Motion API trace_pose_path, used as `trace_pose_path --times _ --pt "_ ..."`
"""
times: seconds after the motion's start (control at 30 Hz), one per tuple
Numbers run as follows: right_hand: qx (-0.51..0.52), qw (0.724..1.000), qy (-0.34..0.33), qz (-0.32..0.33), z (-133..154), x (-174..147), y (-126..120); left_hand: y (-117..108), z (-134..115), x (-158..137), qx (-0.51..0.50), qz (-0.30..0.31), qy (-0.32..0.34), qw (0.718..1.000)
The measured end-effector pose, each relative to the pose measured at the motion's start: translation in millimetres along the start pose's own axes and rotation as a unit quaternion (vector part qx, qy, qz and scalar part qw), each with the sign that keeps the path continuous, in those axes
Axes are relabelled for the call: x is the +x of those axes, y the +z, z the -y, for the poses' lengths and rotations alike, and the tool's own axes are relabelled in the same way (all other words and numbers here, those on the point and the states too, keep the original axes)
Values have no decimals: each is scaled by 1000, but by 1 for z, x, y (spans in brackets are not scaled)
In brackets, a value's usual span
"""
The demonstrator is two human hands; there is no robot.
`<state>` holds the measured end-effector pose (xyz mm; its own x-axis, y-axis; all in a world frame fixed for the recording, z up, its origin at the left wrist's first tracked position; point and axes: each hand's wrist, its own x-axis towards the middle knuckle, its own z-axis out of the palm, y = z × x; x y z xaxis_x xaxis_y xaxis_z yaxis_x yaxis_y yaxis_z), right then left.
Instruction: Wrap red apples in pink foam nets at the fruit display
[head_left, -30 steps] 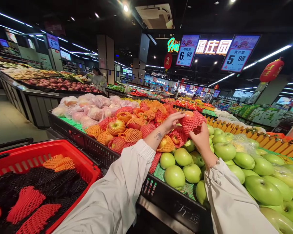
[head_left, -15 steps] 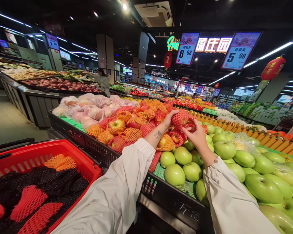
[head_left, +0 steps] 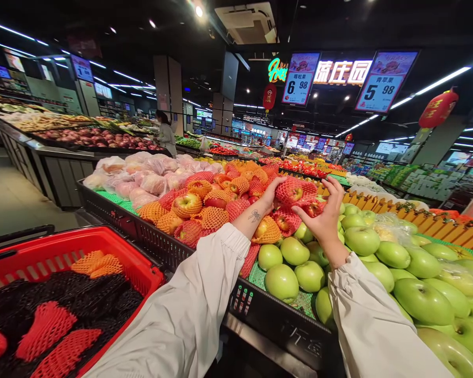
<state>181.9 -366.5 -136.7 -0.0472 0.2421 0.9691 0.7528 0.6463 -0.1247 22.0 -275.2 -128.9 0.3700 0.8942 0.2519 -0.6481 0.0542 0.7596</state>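
Note:
A red apple in a red foam net [head_left: 296,192] is held up over the display, with my left hand [head_left: 271,197] curled round its left side. Some of that hand's fingers are hidden behind the net. Just right of it, my right hand [head_left: 324,215] is open, thumb and fingers spread apart and holding nothing. Beneath and left of my hands lie more netted red apples [head_left: 213,218] in red and orange sleeves. Green apples [head_left: 283,283] are piled below and to the right of my right hand.
At lower left stands a red shopping basket [head_left: 142,252] with loose foam nets on black plastic. Bagged pink fruit [head_left: 157,178] lies behind the netted apples. A black crate edge [head_left: 276,325] runs along the front. A person [head_left: 166,134] stands farther back.
My right hand has drawn back to the right and its fingers have opened off the netted apple. My left hand keeps its hold, with the apple showing more through the net.

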Motion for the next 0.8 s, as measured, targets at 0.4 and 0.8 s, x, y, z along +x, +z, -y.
trace_pose_path --times 0.4,0.8 --pt "36 991 108 64 -23 -9 14 7 1 -12 121 152 14 981" --pt "255 921 288 -66 -24 -8 33 7 -9 -13 323 76 252 909"
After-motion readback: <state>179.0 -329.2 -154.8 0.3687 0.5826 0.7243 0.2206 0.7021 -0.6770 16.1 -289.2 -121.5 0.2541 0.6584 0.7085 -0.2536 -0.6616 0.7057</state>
